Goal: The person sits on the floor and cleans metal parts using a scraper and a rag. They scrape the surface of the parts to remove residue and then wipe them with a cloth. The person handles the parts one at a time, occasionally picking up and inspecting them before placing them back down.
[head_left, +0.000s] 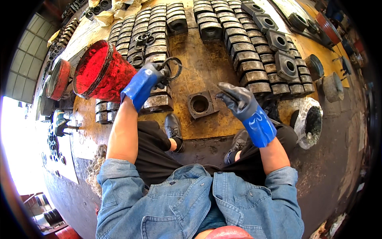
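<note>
While the left hand (148,81) pinches a black rubber ring (172,68), keeping it ready, the right hand (238,101) hovers unclenched, holding nothing, just beside the square metal housing (200,104).

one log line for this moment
left hand: holds black rubber ring | right hand: open, above square metal housing | red bucket: on its side

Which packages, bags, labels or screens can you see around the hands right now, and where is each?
Red bucket: lying on its side, just left of the left hand, open mouth showing.
Plastic bag: whitish and crumpled, right of the right hand, dark contents.
Crumpled tan paper: top edge, above the rows of metal parts.
No labels, signs or screens that can be made out.
</note>
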Available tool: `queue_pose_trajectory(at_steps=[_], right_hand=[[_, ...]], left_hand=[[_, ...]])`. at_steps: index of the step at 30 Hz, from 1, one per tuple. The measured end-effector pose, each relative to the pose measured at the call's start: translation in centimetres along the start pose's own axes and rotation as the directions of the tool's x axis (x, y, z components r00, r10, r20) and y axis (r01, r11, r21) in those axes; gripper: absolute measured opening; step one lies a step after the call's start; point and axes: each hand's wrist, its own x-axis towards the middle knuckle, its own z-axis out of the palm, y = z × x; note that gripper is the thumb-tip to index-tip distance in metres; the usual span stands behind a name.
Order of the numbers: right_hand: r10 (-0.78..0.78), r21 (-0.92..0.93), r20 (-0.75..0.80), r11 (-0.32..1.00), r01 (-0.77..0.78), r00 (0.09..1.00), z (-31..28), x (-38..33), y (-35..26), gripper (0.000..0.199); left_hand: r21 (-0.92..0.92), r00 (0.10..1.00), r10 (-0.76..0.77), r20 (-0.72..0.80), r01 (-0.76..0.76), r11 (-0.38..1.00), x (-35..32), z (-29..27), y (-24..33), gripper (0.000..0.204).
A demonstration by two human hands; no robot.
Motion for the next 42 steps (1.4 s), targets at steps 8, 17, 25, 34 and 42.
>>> queue_pose_trajectory(at_steps=[8,17,25,34,42], right_hand=[[-0.407,-0.442,0.255,0.758,0.48,0.877,-1.2,1.7,-1.2,0.046],[-0.371,-0.466,0.277,0.755,0.461,0.886,-1.6,1.6,-1.6,0.047],[-0.394,-0.446,0.277,0.755,0.481,0.876,-1.4,2.0,-1.5,0.045],[-0.416,-0.481,0.267,0.724,0.494,0.869,-1.1,1.8,-0.8,0.044],[-0.243,-0.526,0.257,0.777,0.346,0.935,-1.9,1.5,0.8,0.05]], left_hand=[[0.236,0.993,0.093,0.079,-0.109,0.966,0.3,-0.6,-1.4,0.029],[0.582,0.991,-0.128,0.048,0.076,0.81,1.3,0.4,0.4,0.031],[0.548,0.981,-0.185,0.053,0.126,0.827,1.2,0.6,0.6,0.032],[0.578,0.996,-0.056,0.07,0.005,0.816,1.3,0.9,0.0,0.028],[0.277,0.976,-0.176,0.127,0.135,0.951,2.0,0.3,-0.3,0.023]])
